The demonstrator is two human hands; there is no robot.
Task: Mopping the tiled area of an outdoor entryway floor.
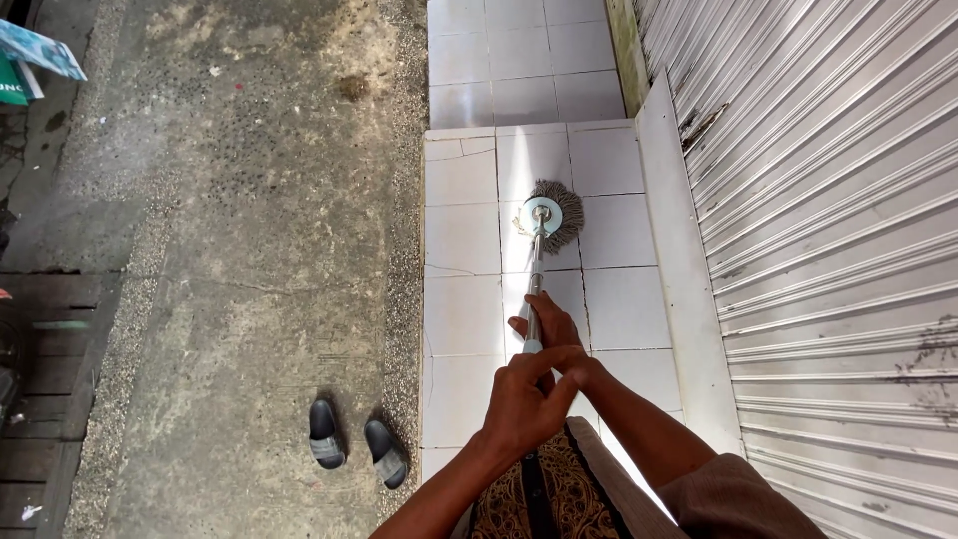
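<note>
Both of my hands grip a metal mop pole. My left hand wraps the near end of the pole, fingers closed around it. Just beyond it, my right hand clasps the same pole, partly covered by the left. The round grey string mop head rests on the white tiled floor, some way in front of me.
A pair of dark sandals lies on the rough concrete ground left of the raised tile step. A corrugated metal roller shutter runs along the right. Dark wooden planks sit at the far left.
</note>
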